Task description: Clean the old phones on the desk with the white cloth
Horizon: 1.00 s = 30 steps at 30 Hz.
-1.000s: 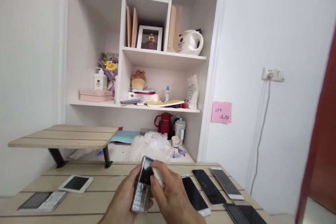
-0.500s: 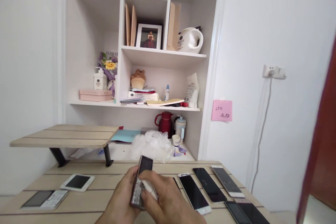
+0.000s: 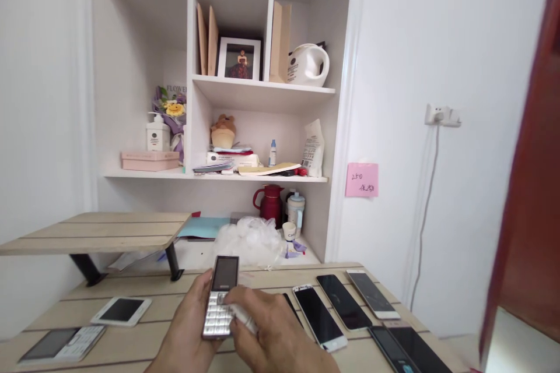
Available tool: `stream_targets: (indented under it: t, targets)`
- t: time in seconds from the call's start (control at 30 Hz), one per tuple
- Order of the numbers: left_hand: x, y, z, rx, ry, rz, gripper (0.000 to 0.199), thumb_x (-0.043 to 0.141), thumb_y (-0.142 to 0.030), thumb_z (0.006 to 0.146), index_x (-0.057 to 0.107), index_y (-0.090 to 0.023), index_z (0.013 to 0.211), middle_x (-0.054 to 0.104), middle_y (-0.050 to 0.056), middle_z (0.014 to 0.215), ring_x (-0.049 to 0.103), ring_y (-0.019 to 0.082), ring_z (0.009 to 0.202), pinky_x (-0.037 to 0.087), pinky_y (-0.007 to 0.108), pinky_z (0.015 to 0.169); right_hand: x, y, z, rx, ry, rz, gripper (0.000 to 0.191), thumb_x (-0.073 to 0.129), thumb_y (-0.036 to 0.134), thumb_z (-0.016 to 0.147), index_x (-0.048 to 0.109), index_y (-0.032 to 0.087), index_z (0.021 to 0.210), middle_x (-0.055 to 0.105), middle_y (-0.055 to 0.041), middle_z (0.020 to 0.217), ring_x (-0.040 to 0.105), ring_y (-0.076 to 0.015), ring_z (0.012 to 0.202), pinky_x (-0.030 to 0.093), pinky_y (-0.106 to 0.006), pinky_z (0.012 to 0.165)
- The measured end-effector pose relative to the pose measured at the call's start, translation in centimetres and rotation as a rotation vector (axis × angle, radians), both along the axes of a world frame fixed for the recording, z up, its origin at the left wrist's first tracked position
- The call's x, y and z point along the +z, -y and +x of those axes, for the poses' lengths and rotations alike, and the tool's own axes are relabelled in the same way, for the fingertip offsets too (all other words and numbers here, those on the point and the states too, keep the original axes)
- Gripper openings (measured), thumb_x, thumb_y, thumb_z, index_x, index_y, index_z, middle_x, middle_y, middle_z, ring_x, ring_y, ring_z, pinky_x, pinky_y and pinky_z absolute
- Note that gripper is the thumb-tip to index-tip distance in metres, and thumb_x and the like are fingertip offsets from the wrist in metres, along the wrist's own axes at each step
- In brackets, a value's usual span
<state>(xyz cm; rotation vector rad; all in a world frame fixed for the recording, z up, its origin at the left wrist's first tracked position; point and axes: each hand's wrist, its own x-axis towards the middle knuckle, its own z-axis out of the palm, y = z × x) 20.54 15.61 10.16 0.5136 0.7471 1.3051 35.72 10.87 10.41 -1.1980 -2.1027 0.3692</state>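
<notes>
My left hand grips a silver keypad phone upright, with its dark screen and metal keys facing me. My right hand holds a small white wad, probably a cloth, and presses it against the phone's lower keypad. Part of the keypad is hidden by my fingers. To the right on the wooden table lie several smartphones, the nearest a white-framed one. To the left lie a white phone and a keypad handset.
More dark phones lie at the table's near right. Behind the table stand a low wooden stand, a crumpled plastic bag, a red thermos and white shelves holding assorted items. A dark red door edge runs down the right.
The phone has turned upright, its screen and keypad now facing me. My right hand has moved the white wad from the phone's side onto the keypad. The view has shifted slightly.
</notes>
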Motion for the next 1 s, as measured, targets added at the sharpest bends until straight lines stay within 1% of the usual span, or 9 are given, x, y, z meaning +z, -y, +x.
stream_targets:
  t: [0.1,0.2,0.33,0.47,0.6,0.73,0.87,0.93,1.0]
  targets:
    - [-0.2,-0.5,-0.4,-0.008,-0.058,0.061,0.016,0.06,-0.028,0.088,0.068,-0.017,0.096,0.071,0.004,0.076,0.068,0.021,0.062,0.055,0.031,0.058,-0.2,0.1,-0.1,-0.043,-0.036,0.055,0.049,0.061,0.023,0.088,0.053,0.05,0.128,0.066,0.01,0.121,0.06,-0.024,0.11,0.049,-0.034,0.094]
    - [0.0,-0.6,-0.8,0.018,-0.074,0.055,0.015,0.062,-0.025,0.086,0.067,-0.017,0.097,0.073,0.005,0.079,0.07,0.022,0.067,0.056,0.031,0.06,-0.4,0.1,-0.2,0.003,-0.01,0.134,0.046,0.063,0.022,0.086,0.058,0.045,0.125,0.069,0.0056,0.115,0.065,-0.024,0.102,0.051,-0.033,0.091]
    - [0.4,-0.6,-1.0,0.049,-0.065,0.049,0.008,0.062,-0.021,0.086,0.067,-0.019,0.092,0.071,0.002,0.074,0.066,0.017,0.058,0.054,0.028,0.052,-0.4,-0.3,0.1,-0.032,-0.033,0.202,0.044,0.061,0.026,0.089,0.055,0.043,0.129,0.07,0.0027,0.113,0.066,-0.0252,0.102,0.054,-0.033,0.089]
    - [0.5,-0.5,-1.0,0.058,-0.064,0.089,0.005,0.064,-0.018,0.085,0.066,-0.019,0.089,0.07,0.0,0.072,0.063,0.016,0.054,0.054,0.028,0.05,-0.3,-0.9,0.7,0.061,-0.039,0.244,0.038,0.058,0.023,0.092,0.055,0.036,0.128,0.071,0.0006,0.109,0.066,-0.0219,0.1,0.051,-0.029,0.089]
    - [0.6,0.0,-0.7,-0.01,-0.159,0.087,0.008,0.065,-0.022,0.086,0.067,-0.018,0.092,0.072,0.004,0.074,0.068,0.021,0.061,0.057,0.034,0.057,-0.4,-1.6,1.2,0.046,-0.097,0.251,0.038,0.055,0.02,0.093,0.053,0.031,0.13,0.068,-0.0012,0.116,0.065,-0.0208,0.099,0.049,-0.028,0.087]
    - [1.1,0.7,-0.5,-0.163,-0.211,0.105,0.017,0.062,-0.031,0.088,0.067,-0.015,0.089,0.07,0.008,0.066,0.066,0.023,0.055,0.052,0.032,0.049,-0.2,-2.2,1.6,0.039,-0.157,0.279,0.034,0.054,0.02,0.094,0.055,0.029,0.126,0.07,-0.0011,0.105,0.066,-0.0187,0.09,0.047,-0.026,0.081]
    - [1.1,0.8,-0.5,-0.281,-0.207,0.108,0.025,0.061,-0.036,0.089,0.066,-0.013,0.097,0.073,0.014,0.077,0.067,0.024,0.056,0.051,0.031,0.049,0.2,-2.4,2.1,0.031,-0.199,0.302,0.029,0.051,0.02,0.095,0.056,0.026,0.123,0.07,-0.0011,0.098,0.065,-0.0177,0.085,0.046,-0.025,0.075]
    - [1.2,0.7,-0.6,-0.262,-0.206,0.088,0.028,0.06,-0.035,0.089,0.066,-0.011,0.102,0.074,0.017,0.08,0.066,0.024,0.055,0.052,0.032,0.049,0.1,-2.8,2.5,-0.019,-0.234,0.341,0.028,0.05,0.022,0.096,0.056,0.026,0.123,0.069,-0.0011,0.096,0.065,-0.018,0.082,0.046,-0.026,0.075]
    - [1.3,0.4,-0.9,-0.178,-0.215,0.072,0.029,0.059,-0.033,0.09,0.065,-0.009,0.106,0.074,0.021,0.082,0.067,0.024,0.055,0.054,0.033,0.05,-0.1,-3.3,2.9,-0.121,-0.291,0.376,0.037,0.048,0.025,0.096,0.049,0.025,0.134,0.068,-0.0038,0.103,0.064,-0.02,0.086,0.045,-0.029,0.078]
